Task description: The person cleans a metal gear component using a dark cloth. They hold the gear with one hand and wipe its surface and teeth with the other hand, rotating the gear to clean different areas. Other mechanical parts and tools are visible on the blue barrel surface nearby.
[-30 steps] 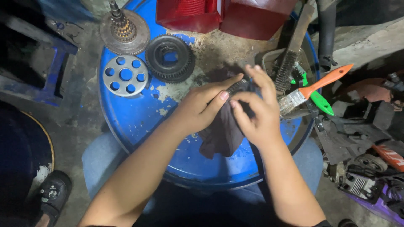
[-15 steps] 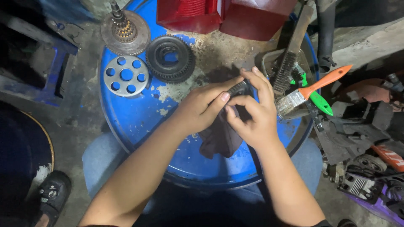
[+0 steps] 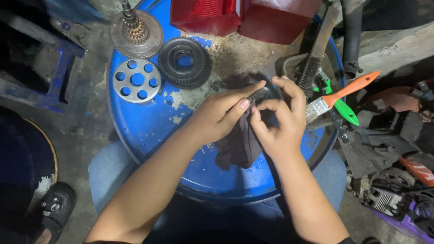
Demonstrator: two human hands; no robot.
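Note:
My left hand (image 3: 221,115) and my right hand (image 3: 278,122) meet over the top of a blue drum (image 3: 149,131). Both hold a small dark ridged metal part (image 3: 258,94) wrapped in a dark rag (image 3: 237,147). The rag hangs down below my fingers onto the drum top. The left fingers lie across the part from the left; the right thumb and fingers pinch it and the rag from the right. Most of the part is hidden by the rag and fingers.
On the drum lie a grey perforated disc (image 3: 136,80), a black gear ring (image 3: 184,62) and a geared shaft plate (image 3: 135,31). An orange-handled paintbrush (image 3: 343,92), a green-handled tool (image 3: 346,112) and a wire brush (image 3: 312,68) sit at right. Red containers (image 3: 244,16) stand behind.
Both hands stay on the part and rag; the right fingers have shifted slightly around it, a small rubbing motion. Everything else is still.

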